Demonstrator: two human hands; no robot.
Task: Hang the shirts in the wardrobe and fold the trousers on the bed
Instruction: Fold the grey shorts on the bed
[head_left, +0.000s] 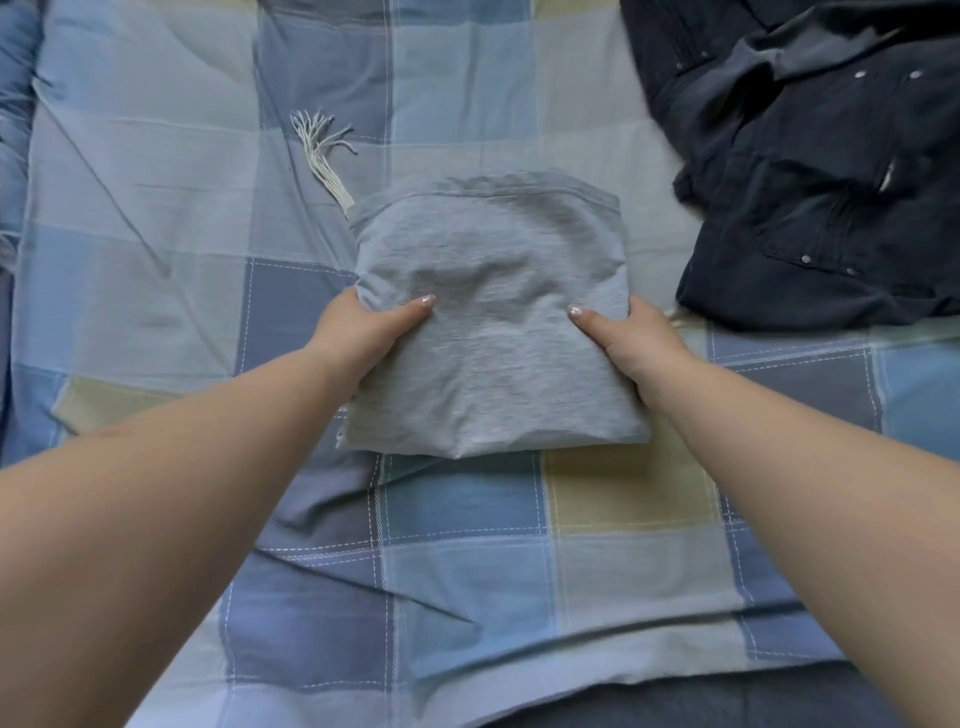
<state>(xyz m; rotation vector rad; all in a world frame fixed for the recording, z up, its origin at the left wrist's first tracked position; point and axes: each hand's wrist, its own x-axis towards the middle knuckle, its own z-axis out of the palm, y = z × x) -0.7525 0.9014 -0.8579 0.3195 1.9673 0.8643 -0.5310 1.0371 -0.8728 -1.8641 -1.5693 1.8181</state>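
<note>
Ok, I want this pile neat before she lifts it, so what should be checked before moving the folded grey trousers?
1. Left hand grips the folded grey trousers, thumb on top: ok.
2. Right hand grips the opposite side: ok.
3. Fold compact, edges aligned: ok.
4. Drawstring tucked in: not ok, it trails onto the bedspread.
5. Dark shirt apart from the bundle: ok.
6. Fingers underneath: cannot tell.

You've got soft, even, dimmish light, faint shadows, no glare; wide-angle bending at edges, dark garment (810, 171) slightly blurred
</note>
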